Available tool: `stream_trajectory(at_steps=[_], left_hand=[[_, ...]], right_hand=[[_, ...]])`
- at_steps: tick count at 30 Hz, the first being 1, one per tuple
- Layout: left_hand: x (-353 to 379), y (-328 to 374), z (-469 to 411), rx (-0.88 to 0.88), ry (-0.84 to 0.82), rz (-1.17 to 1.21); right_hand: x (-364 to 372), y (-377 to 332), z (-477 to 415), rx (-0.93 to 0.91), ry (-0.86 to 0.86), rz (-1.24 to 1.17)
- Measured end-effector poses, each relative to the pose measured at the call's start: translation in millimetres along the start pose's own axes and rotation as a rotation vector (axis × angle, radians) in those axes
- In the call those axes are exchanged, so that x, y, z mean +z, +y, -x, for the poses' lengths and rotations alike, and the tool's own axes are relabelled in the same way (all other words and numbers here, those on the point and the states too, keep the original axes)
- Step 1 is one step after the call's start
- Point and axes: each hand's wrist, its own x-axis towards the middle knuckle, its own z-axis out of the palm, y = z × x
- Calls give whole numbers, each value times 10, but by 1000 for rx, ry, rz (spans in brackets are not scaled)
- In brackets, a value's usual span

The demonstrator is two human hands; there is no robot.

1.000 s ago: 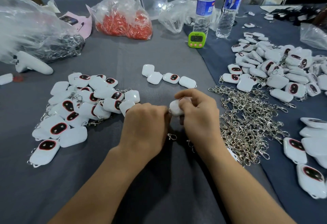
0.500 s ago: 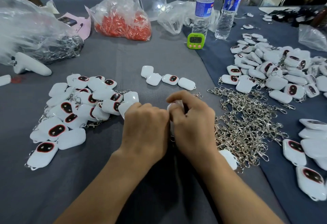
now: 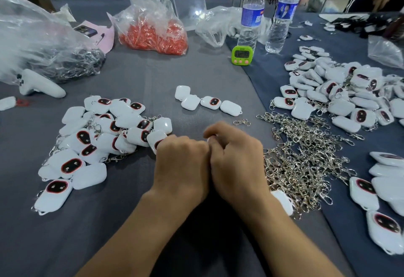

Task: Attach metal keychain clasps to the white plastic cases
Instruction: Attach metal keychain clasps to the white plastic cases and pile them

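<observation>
My left hand (image 3: 181,163) and my right hand (image 3: 237,161) are pressed together at the table's middle, fingers curled shut around one white case (image 3: 208,139); only a sliver of it shows, and any clasp on it is hidden. Left of them lies a heap of white cases with clasps (image 3: 105,136). A row of bare white cases (image 3: 209,102) sits just beyond my hands, with one loose clasp (image 3: 241,122) nearby. The pile of metal clasps (image 3: 306,163) spreads to my right.
More white cases are heaped far right (image 3: 341,93) and near right (image 3: 382,191); one (image 3: 283,200) lies by my right wrist. At the back stand a bag of orange parts (image 3: 153,34), two water bottles (image 3: 251,14), a green timer (image 3: 240,55), a clear bag of chains (image 3: 43,43) and a white controller (image 3: 39,85).
My hands have closed tightly together over the white case, which was plainly visible in my right fingers a second ago. The dangling clasp below them is no longer seen.
</observation>
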Motion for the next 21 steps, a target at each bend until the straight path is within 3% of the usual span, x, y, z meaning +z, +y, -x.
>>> stream_trajectory(at_steps=[1,3,6,9,13,21], left_hand=[[26,5,16,1,6,-8],[82,-18,70,-97,14,88],[133,-104,35,-410,23,578],[207,-114,-9,-457,106,897],[200,-103,2,-434,176,893],[205,-83,16,-404,142,913]], right_hand=[[19,0,8,-27,7,10],[-13,31,-67,129,6,-148],[-108,63,-207,504,-19,-519],[-148,43,-224,628,-45,-742],[-182,19,-230,678,-57,-845],[-191,34,-243,673,-71,-828]])
